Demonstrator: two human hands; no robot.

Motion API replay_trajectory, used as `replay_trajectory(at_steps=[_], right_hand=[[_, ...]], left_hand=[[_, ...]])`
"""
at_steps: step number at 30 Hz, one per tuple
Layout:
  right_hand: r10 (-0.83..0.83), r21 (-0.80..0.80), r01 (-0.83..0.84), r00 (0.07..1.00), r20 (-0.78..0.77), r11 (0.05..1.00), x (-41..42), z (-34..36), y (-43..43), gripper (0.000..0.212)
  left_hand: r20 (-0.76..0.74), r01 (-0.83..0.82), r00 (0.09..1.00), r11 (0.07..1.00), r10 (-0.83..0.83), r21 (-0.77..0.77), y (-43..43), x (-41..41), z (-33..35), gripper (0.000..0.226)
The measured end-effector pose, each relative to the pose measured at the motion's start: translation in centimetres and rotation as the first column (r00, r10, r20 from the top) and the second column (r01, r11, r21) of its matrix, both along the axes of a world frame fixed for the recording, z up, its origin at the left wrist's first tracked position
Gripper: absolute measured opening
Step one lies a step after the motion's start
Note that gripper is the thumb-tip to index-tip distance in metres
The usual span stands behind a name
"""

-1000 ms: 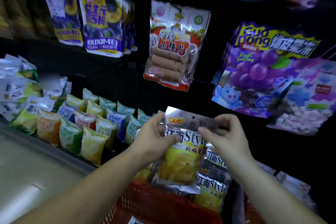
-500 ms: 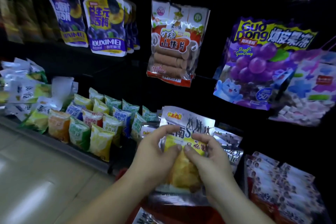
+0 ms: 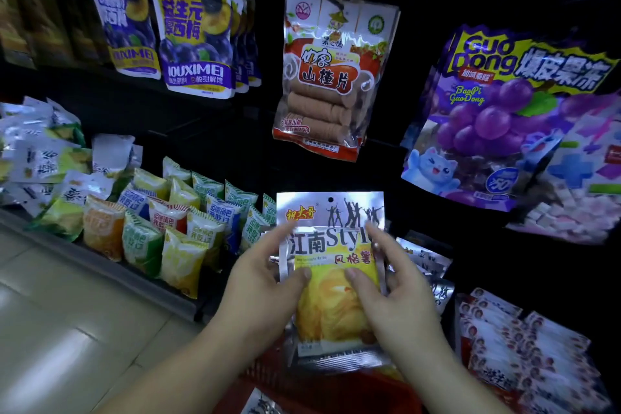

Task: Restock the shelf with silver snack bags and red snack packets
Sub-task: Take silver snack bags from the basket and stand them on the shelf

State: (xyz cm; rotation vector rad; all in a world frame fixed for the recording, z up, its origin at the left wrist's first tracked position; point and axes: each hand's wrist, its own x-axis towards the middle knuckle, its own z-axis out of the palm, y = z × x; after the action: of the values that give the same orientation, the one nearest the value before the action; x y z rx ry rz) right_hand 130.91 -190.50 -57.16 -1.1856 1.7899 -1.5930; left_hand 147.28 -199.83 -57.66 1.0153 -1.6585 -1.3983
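A silver snack bag with a yellow chip picture stands upright in front of the bottom shelf, held between both hands. My left hand grips its left edge, thumb on the front. My right hand grips its right edge, thumb on the yellow panel. More silver bags of the same kind lie on the shelf just behind and to the right. Red snack packets are stacked at the lower right of the shelf.
A red basket sits below my hands. Small colourful snack packs fill the shelf to the left. Hanging above are a hawthorn-slice bag, purple prune bags and a grape jelly bag. Tiled floor lies at the lower left.
The silver bag has been lifted out of the basket and turned upright toward the shelf. Both hands slid from its top edge to its sides, and the view moved closer to the shelf.
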Motion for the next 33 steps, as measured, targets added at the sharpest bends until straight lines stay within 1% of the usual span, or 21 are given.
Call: replay_trajectory(at_steps=[2,3,5,7,10,12,14,16,17,18,19,21,22,23,24,25,27,29,31,33], right_hand=[[-0.035,0.002,0.035,0.999,0.030,0.999,0.2,-0.2,0.2,0.082],[-0.043,0.007,0.042,0.998,0.037,0.999,0.3,-0.2,0.3,0.085],[-0.039,0.004,0.039,0.996,0.077,0.999,0.3,-0.4,0.3,0.087],[-0.059,-0.013,0.061,0.991,0.118,0.998,0.2,-0.4,0.5,0.083],[-0.130,-0.039,0.136,0.984,0.123,0.990,0.1,-0.1,0.7,0.070],[-0.152,-0.052,0.159,0.981,0.120,0.986,0.2,0.2,0.8,0.065],[-0.173,-0.058,0.181,0.978,0.117,0.982,0.1,0.5,0.9,0.061],[-0.210,-0.060,0.219,0.969,0.128,0.974,-0.1,0.8,0.8,0.060],[-0.221,-0.051,0.229,0.967,0.128,0.972,-0.2,0.9,0.8,0.061],[-0.216,-0.037,0.222,0.969,0.122,0.974,-0.4,1.0,0.8,0.064],[-0.180,-0.022,0.185,0.975,0.133,0.983,-0.7,1.1,0.8,0.069],[-0.008,0.015,0.005,0.983,0.183,1.000,-1.3,1.3,1.1,0.082],[0.092,0.055,-0.104,0.979,0.184,0.993,-1.5,1.4,1.4,0.084],[0.161,0.096,-0.179,0.972,0.168,0.979,-1.8,1.4,1.6,0.083],[0.189,0.125,-0.207,0.972,0.143,0.970,-1.9,1.2,1.7,0.078],[0.181,0.124,-0.197,0.975,0.130,0.972,-1.9,1.0,1.7,0.072],[0.110,0.108,-0.123,0.986,0.125,0.986,-1.9,0.9,1.6,0.063],[0.053,0.110,-0.066,0.992,0.118,0.992,-2.1,0.9,1.4,0.059],[0.079,0.109,-0.096,0.986,0.148,0.989,-2.5,0.9,1.5,0.060],[0.183,0.153,-0.201,0.975,0.127,0.967,-2.7,0.8,1.6,0.071]], left_hand=[[-0.020,-0.031,0.999,0.999,0.031,-0.006,0.1,0.1,0.1,0.083],[-0.031,-0.035,0.999,0.999,0.035,-0.001,0.0,0.1,-0.1,0.087],[-0.041,-0.037,0.998,0.999,0.037,-0.006,0.2,0.1,-0.1,0.086],[-0.034,-0.049,0.998,0.998,0.048,-0.028,0.5,0.1,-0.2,0.081],[-0.037,-0.055,0.998,0.998,0.054,-0.025,0.9,0.0,0.0,0.076],[-0.053,-0.043,0.998,0.999,0.043,-0.015,1.2,-0.1,0.2,0.070],[-0.019,-0.018,1.000,1.000,0.017,-0.016,1.6,-0.2,0.4,0.065],[0.031,0.067,0.997,0.998,-0.066,-0.011,2.1,-0.3,0.7,0.069],[0.043,0.119,0.992,0.993,-0.119,0.006,2.4,-0.3,0.9,0.077],[0.045,0.162,0.986,0.986,-0.163,0.033,2.5,-0.4,1.1,0.085],[0.030,0.184,0.982,0.982,-0.185,0.053,2.5,-0.4,1.1,0.088],[-0.005,0.171,0.985,0.984,-0.171,0.041,2.2,-0.3,1.4,0.083],[-0.018,0.145,0.989,0.989,-0.144,0.027,1.8,-0.1,1.6,0.083],[-0.035,0.117,0.993,0.993,-0.117,0.014,1.5,0.1,1.6,0.085],[-0.022,0.095,0.995,0.995,-0.095,0.008,1.2,0.4,1.7,0.088],[0.001,0.093,0.996,0.996,-0.093,-0.002,1.1,0.6,1.8,0.089],[0.042,0.134,0.990,0.990,-0.133,-0.036,1.2,0.8,1.9,0.087],[0.075,0.174,0.983,0.982,-0.169,-0.069,1.4,0.8,1.7,0.074],[0.077,0.167,0.984,0.982,-0.161,-0.089,1.3,0.7,1.5,0.054],[0.062,0.143,0.988,0.988,-0.139,-0.054,1.2,0.8,1.4,0.049]])
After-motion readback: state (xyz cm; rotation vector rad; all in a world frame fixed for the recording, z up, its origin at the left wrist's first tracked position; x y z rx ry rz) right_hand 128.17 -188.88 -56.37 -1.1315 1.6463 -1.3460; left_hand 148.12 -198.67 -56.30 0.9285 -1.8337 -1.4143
